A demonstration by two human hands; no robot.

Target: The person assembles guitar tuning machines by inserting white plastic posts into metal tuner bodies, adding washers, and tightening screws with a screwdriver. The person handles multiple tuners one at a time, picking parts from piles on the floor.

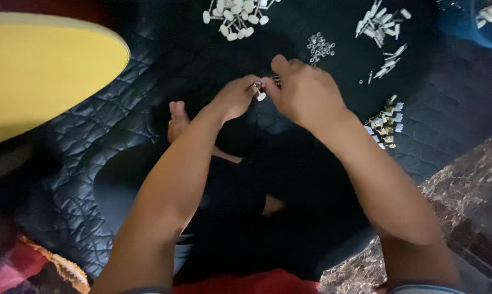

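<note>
Both hands meet above a black quilted mat (109, 125), where the person sits cross-legged with a bare foot (178, 120) showing beneath the left forearm. The left hand (235, 97) is curled nearly closed, its fingertips pinching a small metal pin with a white round head (259, 92); the white head pokes out just below the fingers. The right hand (306, 92) is likewise closed in a pinch on the other end of the same small piece, thumb raised, so the two hands touch at the fingertips. What exactly the right fingers grip is too small and blurred to tell. Beyond the hands, at the top of the view, lies a heap of white-headed pins (236, 17), well apart from the fingers. Just past the right hand sits a small cluster of metal washers (320, 47), and further right a scatter of white plastic sleeves (381, 23) with a few more below them. Near the right forearm lies a pile of brass-coloured clips with white ends (386, 124). A blue tub (466, 27) holds similar parts at the top right corner. A yellow round surface (39, 71) fills the upper left, and a brown marbled slab (463, 207) lies at the lower right.
</note>
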